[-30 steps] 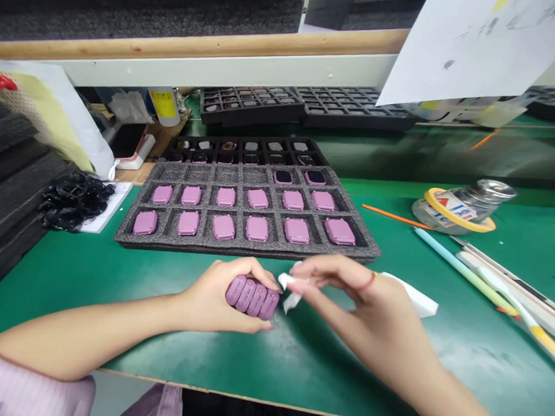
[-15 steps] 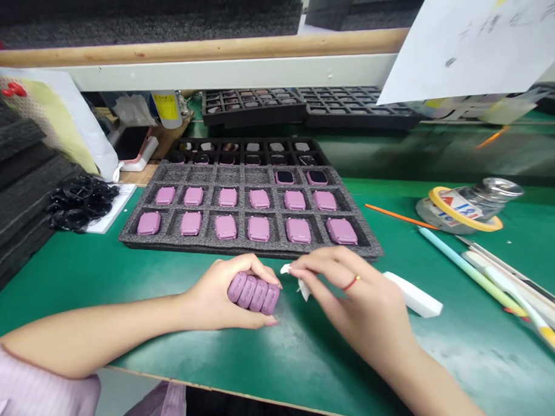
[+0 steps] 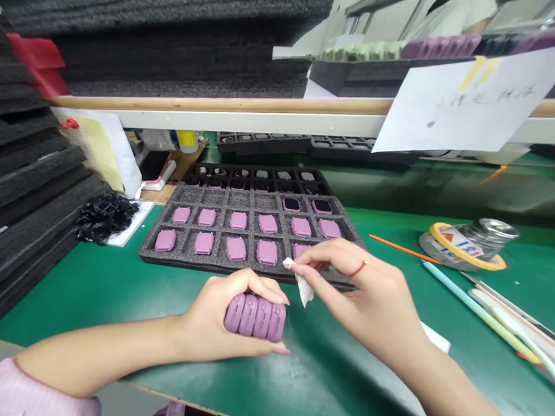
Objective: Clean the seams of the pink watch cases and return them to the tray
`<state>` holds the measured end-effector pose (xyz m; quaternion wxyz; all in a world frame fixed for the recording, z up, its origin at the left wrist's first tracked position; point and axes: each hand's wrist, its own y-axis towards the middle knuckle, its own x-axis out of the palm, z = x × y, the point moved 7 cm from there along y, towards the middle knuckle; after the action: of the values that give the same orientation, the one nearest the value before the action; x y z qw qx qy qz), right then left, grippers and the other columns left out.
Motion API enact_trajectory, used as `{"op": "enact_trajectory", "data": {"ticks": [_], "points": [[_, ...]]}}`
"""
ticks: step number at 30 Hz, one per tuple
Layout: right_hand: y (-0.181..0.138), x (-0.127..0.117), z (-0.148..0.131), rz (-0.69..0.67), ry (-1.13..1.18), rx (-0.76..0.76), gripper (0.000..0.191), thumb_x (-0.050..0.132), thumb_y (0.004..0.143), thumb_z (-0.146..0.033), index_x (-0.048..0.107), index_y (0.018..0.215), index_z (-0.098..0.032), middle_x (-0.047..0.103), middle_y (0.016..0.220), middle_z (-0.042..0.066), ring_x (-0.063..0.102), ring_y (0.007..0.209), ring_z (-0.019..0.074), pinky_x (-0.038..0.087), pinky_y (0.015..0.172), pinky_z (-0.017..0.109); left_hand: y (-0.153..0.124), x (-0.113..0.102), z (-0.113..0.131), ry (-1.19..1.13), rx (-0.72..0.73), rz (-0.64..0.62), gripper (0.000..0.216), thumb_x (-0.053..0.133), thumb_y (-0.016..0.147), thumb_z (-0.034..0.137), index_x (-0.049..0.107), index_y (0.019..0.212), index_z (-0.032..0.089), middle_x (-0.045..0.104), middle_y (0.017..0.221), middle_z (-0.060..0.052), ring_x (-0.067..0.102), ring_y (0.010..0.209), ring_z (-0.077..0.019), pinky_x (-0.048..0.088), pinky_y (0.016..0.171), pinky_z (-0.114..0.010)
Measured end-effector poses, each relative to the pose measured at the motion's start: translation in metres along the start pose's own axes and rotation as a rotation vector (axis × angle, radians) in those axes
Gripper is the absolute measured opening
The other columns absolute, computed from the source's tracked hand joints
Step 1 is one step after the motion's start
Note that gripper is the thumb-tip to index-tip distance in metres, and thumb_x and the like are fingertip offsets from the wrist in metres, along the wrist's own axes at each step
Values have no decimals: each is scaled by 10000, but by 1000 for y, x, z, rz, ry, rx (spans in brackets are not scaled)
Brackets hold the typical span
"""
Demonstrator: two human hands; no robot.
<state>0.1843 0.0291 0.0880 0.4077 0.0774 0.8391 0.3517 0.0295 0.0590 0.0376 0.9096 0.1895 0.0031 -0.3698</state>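
My left hand [image 3: 219,315] wraps round a row of several purple smartwatch cases [image 3: 255,317] stacked face to face, their side edges turned toward me. Between the thumb and fingers of my right hand [image 3: 361,290] is pinched a small crumpled white wipe [image 3: 305,290], its loose end hanging down. That hand hovers over the near right corner of a black foam tray [image 3: 175,262] and hides part of it. Purple watch cases [image 3: 267,252] lie in the tray's near two rows; two with dark screens, such as this watch [image 3: 322,206], sit farther back.
At right are a glass bottle [image 3: 488,236] with a yellow tape ring, an orange stick [image 3: 398,248], several pens [image 3: 465,305] and a white block [image 3: 435,338] partly behind my wrist. Black straps [image 3: 106,217] and stacked foam trays [image 3: 32,181] stand left. A shelf rail [image 3: 244,119] crosses above.
The view has tilted up, showing more of the shelf. My right hand has risen slightly with the wipe and now overlaps the tray's corner. The left hand keeps its hold on the stacked cases.
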Motion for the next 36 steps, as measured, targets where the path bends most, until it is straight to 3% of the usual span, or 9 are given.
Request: {"op": "enact_trajectory", "data": {"ticks": [3,7,13,17,20,22,28,33,36], "points": [[7,-2,8,44,66,91,62,680,908,-213,658,852,-223,702,756,-3,646,658,126,543,647,255,-1,-4,8,20,37,48,447,899,661,186,598,991,184,742,1050,-90,725,998,-205,589,888,-327],[-3,14,23,34,202,221,93,684,904,-279,691,834,-218,698,744,6,649,624,130,552,608,259,-2,-7,10,32,36,78,466,909,652,209,600,999,187,744,1053,-90,730,997,-209,593,910,-336],[-16,22,34,24,269,299,144,690,895,-332,701,814,-214,703,739,21,669,624,144,572,591,261,-3,-7,9,52,34,86,464,912,649,212,617,1007,189,752,1065,-88,736,1010,-217,603,889,-323],[-14,5,11,115,244,164,61,693,879,-207,679,825,-232,698,733,15,667,646,151,569,593,265,-3,-8,8,115,20,80,450,901,671,260,624,1019,191,756,1077,-84,737,1013,-217,600,901,-321],[-14,5,-19,23,255,-58,140,676,868,-107,665,898,-244,703,746,0,677,675,142,572,613,253,-1,-8,9,209,27,59,411,870,718,288,633,1039,190,763,1067,-73,741,987,-199,591,909,-300],[-17,12,-31,-63,239,-127,169,645,882,-81,652,957,-233,706,794,8,682,706,134,574,625,238,0,-8,11,272,50,53,350,833,763,284,632,1033,187,765,1055,-66,743,982,-190,588,904,-277],[-25,19,-31,-11,27,-135,209,613,896,-51,607,1020,-219,695,828,19,663,720,145,565,669,270,1,-10,10,485,110,37,294,782,803,287,609,1024,200,767,1024,-46,750,965,-191,599,867,-265],[-30,22,-35,-9,35,-129,174,600,911,-65,592,998,-215,690,798,15,649,679,136,547,631,261,0,-7,16,553,224,19,266,749,839,274,595,1043,200,767,1015,-56,750,968,-187,606,863,-264],[-28,16,-33,65,26,-91,175,622,893,-62,586,944,-225,687,753,-2,653,656,128,537,611,246,2,-8,17,556,190,46,299,775,817,288,599,1043,204,773,1025,-50,755,975,-188,609,872,-254]]}}
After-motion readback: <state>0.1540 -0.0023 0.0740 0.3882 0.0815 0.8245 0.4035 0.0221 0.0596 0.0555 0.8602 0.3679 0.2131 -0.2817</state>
